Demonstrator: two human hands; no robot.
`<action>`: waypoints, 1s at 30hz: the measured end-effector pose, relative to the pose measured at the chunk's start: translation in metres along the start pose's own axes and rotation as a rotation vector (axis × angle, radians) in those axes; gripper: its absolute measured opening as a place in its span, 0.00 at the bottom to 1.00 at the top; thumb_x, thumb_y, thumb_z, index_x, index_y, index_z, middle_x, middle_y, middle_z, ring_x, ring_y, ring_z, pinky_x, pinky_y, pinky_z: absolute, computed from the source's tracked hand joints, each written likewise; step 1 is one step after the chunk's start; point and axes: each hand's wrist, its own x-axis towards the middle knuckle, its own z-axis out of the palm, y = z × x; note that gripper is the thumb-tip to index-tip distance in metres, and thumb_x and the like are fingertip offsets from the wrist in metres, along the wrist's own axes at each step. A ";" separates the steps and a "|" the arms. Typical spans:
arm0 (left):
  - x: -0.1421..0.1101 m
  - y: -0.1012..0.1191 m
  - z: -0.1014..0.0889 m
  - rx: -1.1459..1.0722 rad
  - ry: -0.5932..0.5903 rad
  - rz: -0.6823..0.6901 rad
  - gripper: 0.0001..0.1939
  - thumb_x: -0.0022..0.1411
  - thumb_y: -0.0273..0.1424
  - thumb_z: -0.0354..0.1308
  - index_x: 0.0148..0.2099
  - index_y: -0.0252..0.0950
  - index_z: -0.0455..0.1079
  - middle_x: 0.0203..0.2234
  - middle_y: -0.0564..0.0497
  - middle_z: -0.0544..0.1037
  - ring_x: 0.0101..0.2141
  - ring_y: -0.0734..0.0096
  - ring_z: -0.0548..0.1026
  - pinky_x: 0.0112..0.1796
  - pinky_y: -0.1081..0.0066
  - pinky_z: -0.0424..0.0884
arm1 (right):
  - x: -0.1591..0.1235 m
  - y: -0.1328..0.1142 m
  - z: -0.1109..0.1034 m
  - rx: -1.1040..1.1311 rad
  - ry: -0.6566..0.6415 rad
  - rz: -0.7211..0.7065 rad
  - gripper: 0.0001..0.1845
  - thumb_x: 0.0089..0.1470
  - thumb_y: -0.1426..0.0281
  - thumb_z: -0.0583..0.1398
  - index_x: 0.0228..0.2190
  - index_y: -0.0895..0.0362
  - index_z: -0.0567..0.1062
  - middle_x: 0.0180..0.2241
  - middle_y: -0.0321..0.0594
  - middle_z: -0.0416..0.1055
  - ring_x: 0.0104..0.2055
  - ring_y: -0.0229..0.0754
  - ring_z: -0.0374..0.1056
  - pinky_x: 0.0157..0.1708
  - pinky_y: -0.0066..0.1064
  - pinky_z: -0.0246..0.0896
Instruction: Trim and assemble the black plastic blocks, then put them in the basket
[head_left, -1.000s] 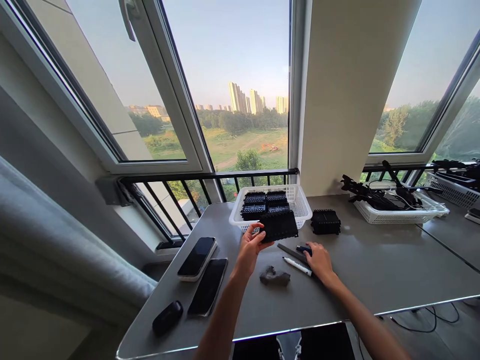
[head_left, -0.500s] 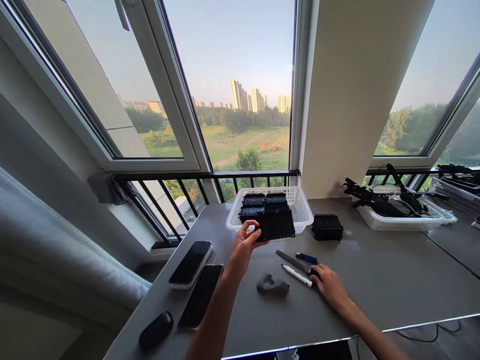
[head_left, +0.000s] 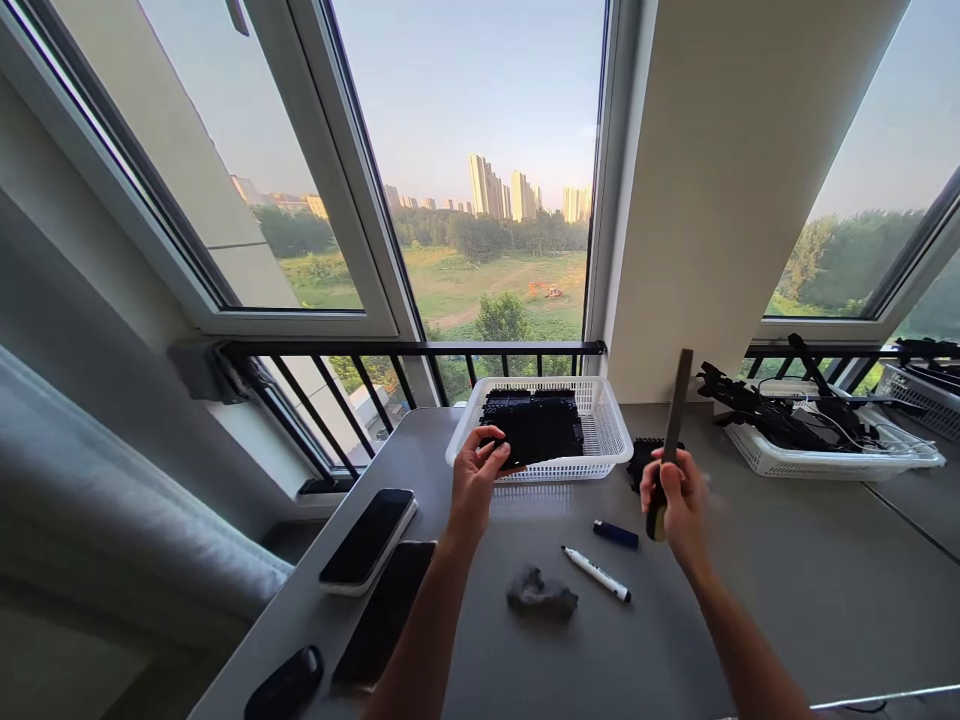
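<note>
My left hand (head_left: 474, 478) pinches the near left corner of a black flat plastic part (head_left: 544, 432). That part is held over the front of a white basket (head_left: 611, 462), where more black parts (head_left: 506, 398) lie. In my right hand (head_left: 681, 500) a flat grey file (head_left: 679, 405) stands almost upright, gripped by its black and yellow handle. Behind this hand, a stack of black parts (head_left: 643, 458) is partly hidden. Between my forearms are a white marker (head_left: 598, 574), a dark blue lighter-like object (head_left: 616, 534) and a crumpled grey lump (head_left: 541, 596).
Two phones, a white-edged one (head_left: 369, 537) and a black one (head_left: 386, 610), lie on the left of the grey table (head_left: 810, 580). A dark rounded case (head_left: 286, 685) sits by its left edge. At right, another white basket (head_left: 795, 462) holds black parts and cables. Windows and a railing (head_left: 337, 348) stand behind.
My right hand has lifted the file off the table and raised it upright beside the basket. My left hand still holds the black part, slightly further left and higher.
</note>
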 end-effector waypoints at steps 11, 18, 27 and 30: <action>0.018 -0.004 0.026 0.077 -0.017 0.088 0.15 0.50 0.37 0.63 0.37 0.40 0.63 0.19 0.61 0.58 0.19 0.80 0.59 0.22 0.79 0.61 | 0.056 -0.007 0.047 0.086 -0.241 0.352 0.22 0.48 0.53 0.64 0.37 0.56 0.72 0.26 0.30 0.63 0.16 0.27 0.51 0.11 0.23 0.45; 0.032 -0.019 0.031 0.141 -0.060 0.098 0.14 0.52 0.34 0.63 0.32 0.38 0.58 0.16 0.63 0.57 0.17 0.84 0.56 0.21 0.82 0.53 | 0.069 0.023 0.056 -0.044 -0.065 0.302 0.25 0.43 0.52 0.68 0.36 0.58 0.73 0.22 0.28 0.60 0.15 0.28 0.50 0.11 0.24 0.48; 0.045 -0.026 0.031 0.046 -0.161 -0.089 0.46 0.45 0.37 0.71 0.63 0.40 0.54 0.31 0.51 0.80 0.33 0.64 0.79 0.35 0.67 0.77 | 0.073 0.032 0.056 -0.296 -0.081 0.225 0.25 0.47 0.50 0.64 0.35 0.60 0.76 0.25 0.37 0.69 0.18 0.32 0.53 0.16 0.27 0.51; 0.047 -0.031 0.031 0.041 -0.119 -0.111 0.39 0.44 0.37 0.71 0.57 0.36 0.61 0.32 0.49 0.80 0.32 0.64 0.79 0.34 0.66 0.77 | 0.075 0.034 0.053 -0.407 -0.073 0.131 0.26 0.48 0.48 0.62 0.35 0.59 0.77 0.27 0.40 0.72 0.21 0.35 0.58 0.20 0.28 0.53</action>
